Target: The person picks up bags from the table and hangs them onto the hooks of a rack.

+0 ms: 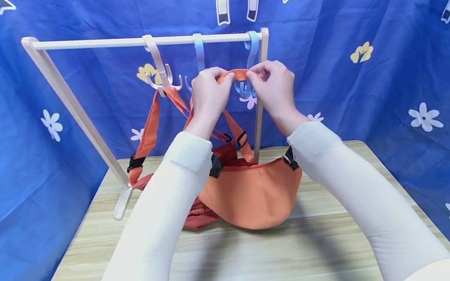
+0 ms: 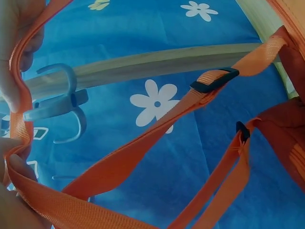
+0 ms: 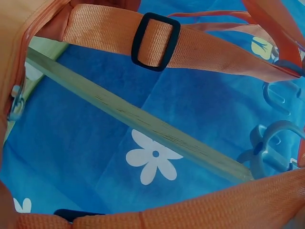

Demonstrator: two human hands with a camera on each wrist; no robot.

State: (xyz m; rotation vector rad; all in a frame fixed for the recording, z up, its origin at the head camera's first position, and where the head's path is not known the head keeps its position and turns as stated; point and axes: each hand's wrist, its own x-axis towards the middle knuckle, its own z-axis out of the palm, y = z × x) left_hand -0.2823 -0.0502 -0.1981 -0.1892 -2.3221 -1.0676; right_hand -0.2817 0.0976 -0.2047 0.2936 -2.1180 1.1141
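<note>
My left hand [image 1: 211,93] and right hand [image 1: 275,87] pinch an orange strap [image 1: 239,74] a short way apart, with a bowed stretch of it between them. From this strap hangs an orange half-moon bag [image 1: 257,197], its black buckles [image 1: 290,158] at the top corners. Right behind the pinched stretch is a blue multi-prong hook [image 1: 253,45]; in the left wrist view its prongs [image 2: 71,102] overlap the strap. Farther back, a red bag [image 1: 200,216] shows partly behind the orange one. Orange straps [image 1: 151,126] run up to a beige hook [image 1: 158,59].
A wooden rack with a white top rail [image 1: 91,43] stands on the wood-grain table [image 1: 241,274]. Another blue hook [image 1: 199,50] hangs mid-rail, partly behind my left hand. Blue patterned cloth [image 1: 321,100] encloses the table at the back and sides.
</note>
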